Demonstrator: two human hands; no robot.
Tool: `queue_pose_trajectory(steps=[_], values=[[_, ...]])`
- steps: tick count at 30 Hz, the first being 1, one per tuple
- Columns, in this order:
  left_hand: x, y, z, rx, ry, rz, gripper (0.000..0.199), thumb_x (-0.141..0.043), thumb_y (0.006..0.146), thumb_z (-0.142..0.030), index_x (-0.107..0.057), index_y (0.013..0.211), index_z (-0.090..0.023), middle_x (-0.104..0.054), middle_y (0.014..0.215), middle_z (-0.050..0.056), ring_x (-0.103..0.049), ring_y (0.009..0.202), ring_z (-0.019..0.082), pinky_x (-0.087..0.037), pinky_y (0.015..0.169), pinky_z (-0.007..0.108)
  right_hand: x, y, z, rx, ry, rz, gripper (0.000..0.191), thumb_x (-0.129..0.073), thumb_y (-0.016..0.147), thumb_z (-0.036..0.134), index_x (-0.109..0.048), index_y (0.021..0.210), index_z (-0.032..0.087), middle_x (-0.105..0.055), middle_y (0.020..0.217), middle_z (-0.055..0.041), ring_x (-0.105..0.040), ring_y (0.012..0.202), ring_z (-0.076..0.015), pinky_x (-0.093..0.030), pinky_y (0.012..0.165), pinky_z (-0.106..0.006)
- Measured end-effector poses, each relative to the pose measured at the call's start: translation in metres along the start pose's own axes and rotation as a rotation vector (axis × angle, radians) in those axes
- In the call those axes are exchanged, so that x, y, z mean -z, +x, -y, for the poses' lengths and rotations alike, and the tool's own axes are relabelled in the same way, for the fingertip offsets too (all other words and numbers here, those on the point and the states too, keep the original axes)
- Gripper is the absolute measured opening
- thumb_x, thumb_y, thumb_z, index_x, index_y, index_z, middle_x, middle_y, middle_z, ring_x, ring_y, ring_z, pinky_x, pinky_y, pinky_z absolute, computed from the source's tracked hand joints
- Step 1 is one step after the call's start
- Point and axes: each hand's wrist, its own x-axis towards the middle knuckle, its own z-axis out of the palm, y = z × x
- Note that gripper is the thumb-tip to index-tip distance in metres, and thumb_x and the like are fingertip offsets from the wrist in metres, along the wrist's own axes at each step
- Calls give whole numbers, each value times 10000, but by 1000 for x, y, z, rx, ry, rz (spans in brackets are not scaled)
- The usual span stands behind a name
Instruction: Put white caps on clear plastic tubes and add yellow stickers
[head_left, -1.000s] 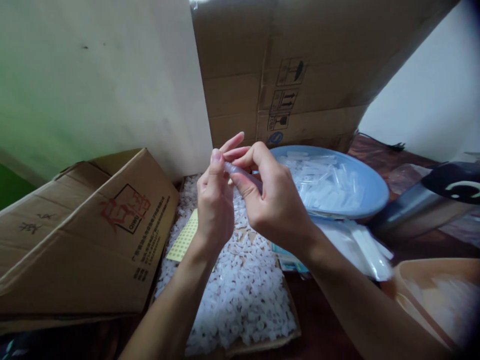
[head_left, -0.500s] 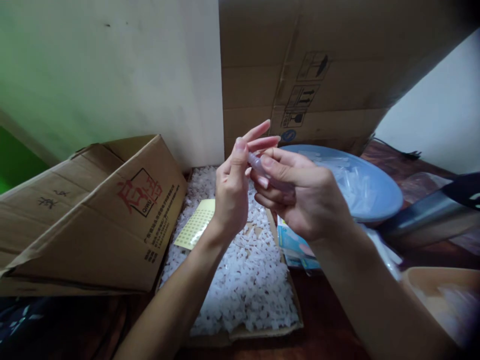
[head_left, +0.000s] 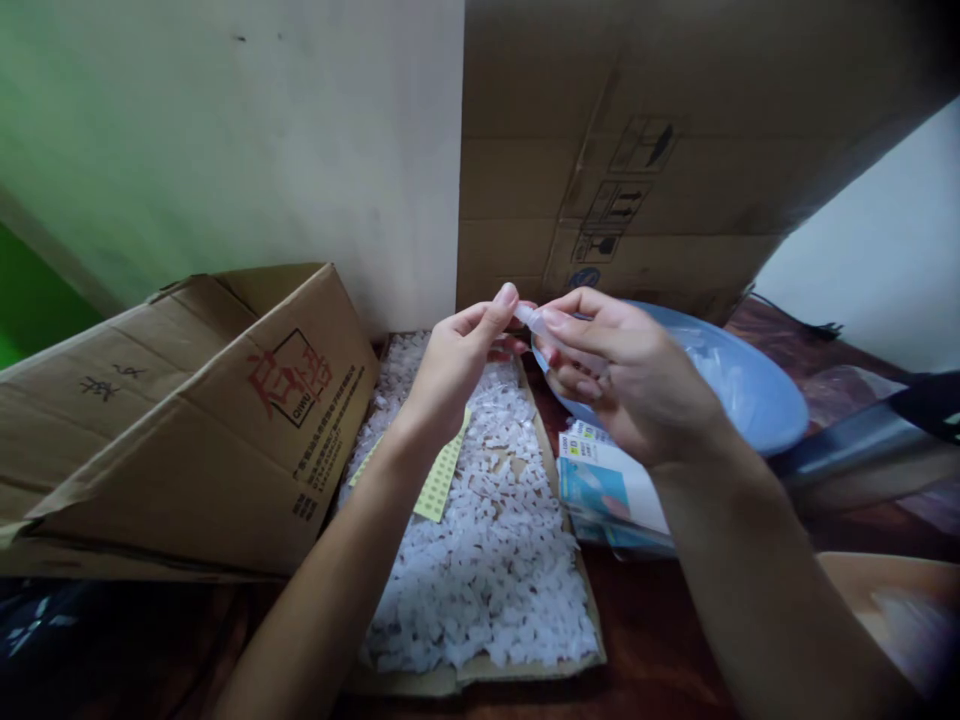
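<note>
A small translucent plastic tube [head_left: 534, 320] with a narrow end is held up between my two hands. My right hand [head_left: 634, 365] is closed around its wider body and hides most of it. Thumb and fingers of my left hand [head_left: 461, 355] pinch the narrow end. Below them lies a flat cardboard tray [head_left: 420, 683] spread with many small white plastic pieces [head_left: 487, 570]. On these pieces rests a yellow sheet of small round stickers [head_left: 442, 475], partly hidden by my left forearm.
An open cardboard box [head_left: 225, 450] stands at the left. To the right are a blue basin [head_left: 787, 410] with clear plastic items, printed packets [head_left: 600, 490] and an orange container [head_left: 885, 570]. A large carton [head_left: 525, 180] stands behind, beside a white panel [head_left: 337, 150].
My left hand's raised fingers have closed in on the tube's narrow end. My right hand has shifted slightly right, showing more of the tube. The view has turned a little.
</note>
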Motion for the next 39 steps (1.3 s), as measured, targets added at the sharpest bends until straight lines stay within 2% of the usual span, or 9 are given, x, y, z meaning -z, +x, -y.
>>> queue_pose_trajectory(steps=[4,7,9,11,14,17,23,32,39], values=[[4,0,4,80,194,31,495,-502,1000,-582,-738,842,-177,-561,651,10,-500,562,123,-426,591,281,12,2,3,136,-228,-39,168,-749,875,270,-622,904,164,-604,685,5,-459,446,-76,-320,386,-208],[4,-4,13,225,581,282,478,-396,1049,-463,-725,872,-165,-578,644,11,-543,562,130,-426,553,255,18,2,4,179,-344,-61,155,-751,874,266,-639,890,159,-671,765,-37,-532,500,-96,-409,436,-224],[4,-8,22,333,809,468,378,-463,1017,-387,-727,862,-166,-638,656,18,-594,564,138,-423,527,240,20,3,3,170,-371,-66,144,-742,880,253,-632,917,169,-694,804,-48,-544,506,-101,-424,442,-231],[5,-12,30,397,930,547,306,-537,972,-342,-728,809,-168,-659,616,22,-612,517,152,-405,496,245,21,4,1,175,-365,-62,155,-712,890,217,-628,1018,186,-692,807,-32,-525,476,-97,-407,420,-231],[5,-16,39,386,1076,490,320,-516,974,-297,-723,769,-164,-678,613,55,-643,512,186,-420,528,278,21,4,1,221,-394,-52,181,-664,895,164,-672,1074,192,-651,783,-7,-473,455,-74,-356,396,-212],[3,-17,41,301,1246,374,272,-524,969,-267,-756,863,-174,-751,797,123,-725,728,261,-473,667,331,18,1,4,238,-473,-49,86,-685,919,244,-723,968,184,-622,761,-8,-477,490,-72,-320,392,-196],[0,-20,52,270,1442,319,210,-624,896,-220,-780,1011,-141,-768,996,213,-736,919,368,-522,783,417,11,-4,8,389,-625,-89,125,-779,831,247,-695,780,171,-678,763,-22,-626,690,-144,-509,576,-233],[-1,-26,63,215,1439,359,266,-516,880,-57,-760,953,-133,-772,954,164,-733,858,304,-533,771,388,6,-15,7,502,-673,-23,79,-720,854,198,-651,817,211,-649,716,8,-615,625,-138,-488,508,-238],[7,-16,57,144,1282,332,155,-630,845,-122,-759,927,-148,-780,936,141,-720,840,292,-534,751,375,7,-16,8,521,-692,-27,91,-705,857,204,-626,816,221,-630,678,17,-622,605,-154,-491,523,-269]])
